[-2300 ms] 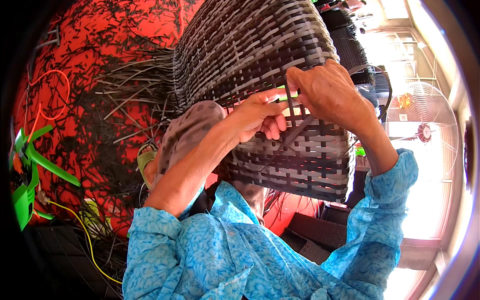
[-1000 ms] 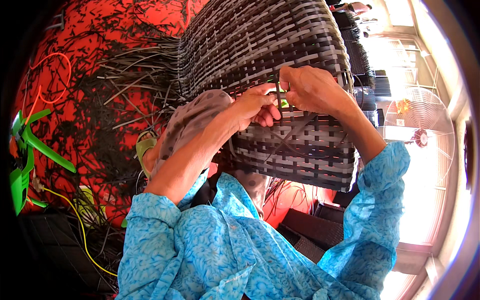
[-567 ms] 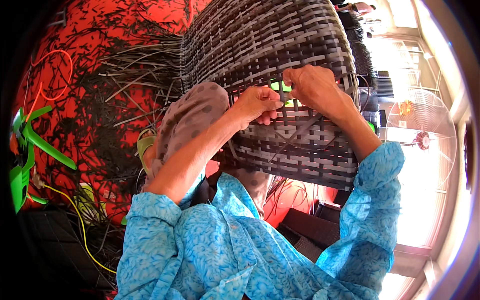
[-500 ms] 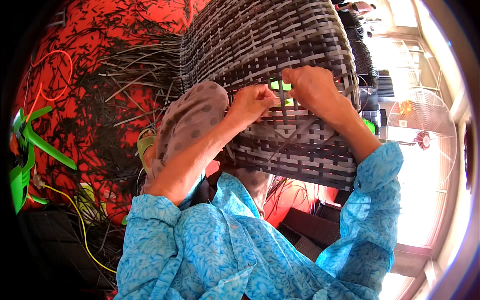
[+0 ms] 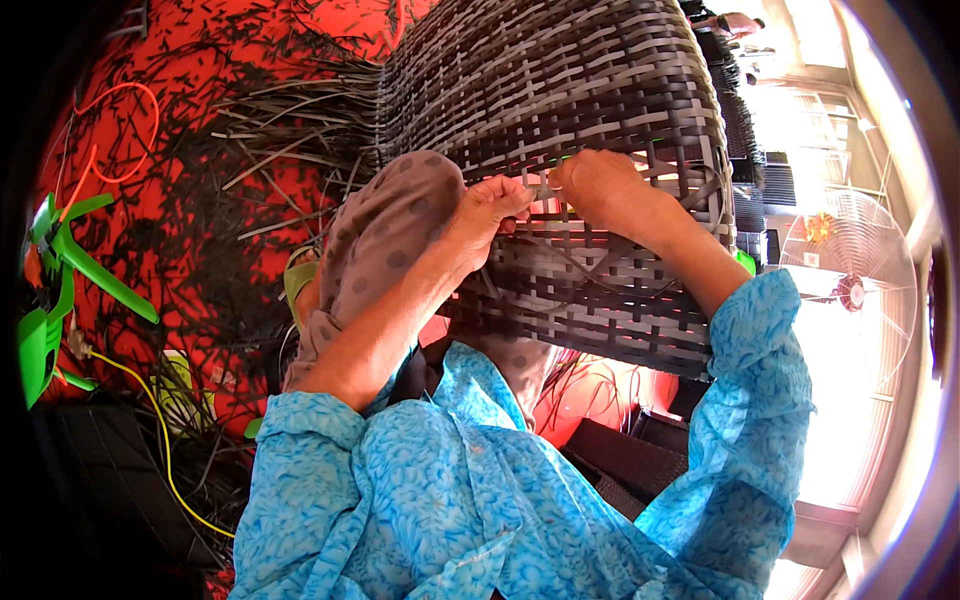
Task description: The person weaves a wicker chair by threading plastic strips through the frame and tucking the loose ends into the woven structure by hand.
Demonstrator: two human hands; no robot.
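Note:
A dark grey and brown woven wicker panel [image 5: 540, 80] lies across my raised knee, with an open gap in its weave near my hands. At that gap my left hand [image 5: 490, 212] is closed, thumb and fingertips pinching a flat weaving strip [image 5: 543, 188]. Just right of it, my right hand [image 5: 608, 192] is closed with its fingertips at the same strip. Its back hides most of what those fingers grip. Below both hands, loose strips [image 5: 600, 262] cross over the weave at a slant.
Long loose strip ends [image 5: 300, 110] fan out from the panel's left side. Cut scraps litter the red floor [image 5: 200, 50]. A green tool-like object [image 5: 95, 270] and a yellow cord [image 5: 165, 465] are at left, a large fan [image 5: 850, 290] at right.
My right hand has come down and left, closer to my left hand, which has drawn back slightly. The green patch seen through the gap is now mostly hidden. The view has shifted slightly.

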